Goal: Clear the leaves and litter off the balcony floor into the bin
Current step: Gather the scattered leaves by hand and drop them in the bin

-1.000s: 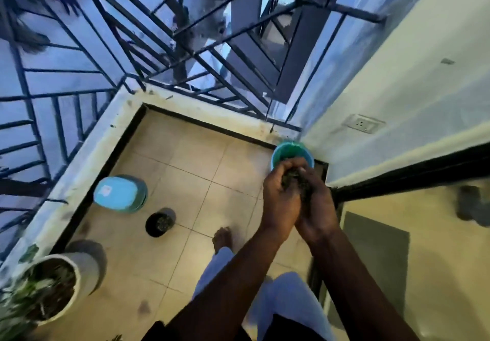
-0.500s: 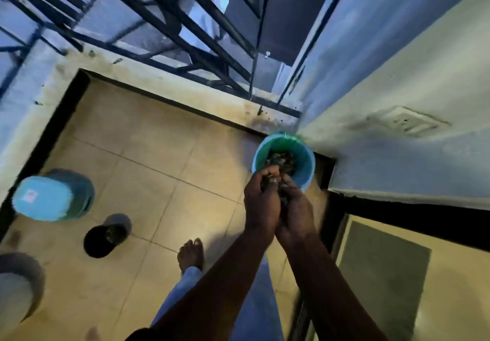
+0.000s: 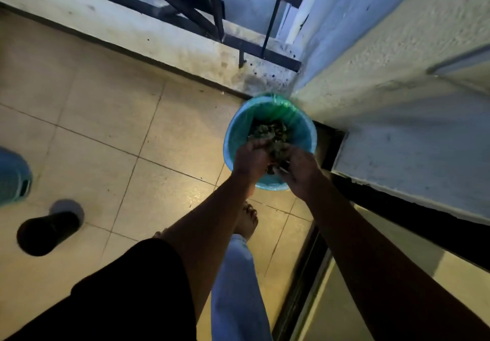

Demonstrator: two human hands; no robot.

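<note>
Left hand (image 3: 250, 156) and right hand (image 3: 301, 167) cupped together, fingers curled round a clump of leaf litter (image 3: 277, 149) over the green-lined bin (image 3: 230, 139) in the balcony corner. Litter likely light, loose, crumbly; best scooped from beneath.

Home balcony. Beige tiled floor (image 3: 106, 133), edged at 12 o'clock by a stained concrete kerb (image 3: 148, 35) that carries a dark metal railing (image 3: 185, 1), open air behind the bars. Rough painted outside wall (image 3: 397, 88) at 2 o'clock. Dark door track (image 3: 299, 282) at 5 o'clock, smooth indoor floor (image 3: 344, 301) past it. Household bits: small lined bin (image 3: 233, 139) in the corner at 1 o'clock, black pot (image 3: 47, 232) and blue tub (image 3: 13, 176) at 9 o'clock. Person's bare foot (image 3: 248, 221) on the tiles.
</note>
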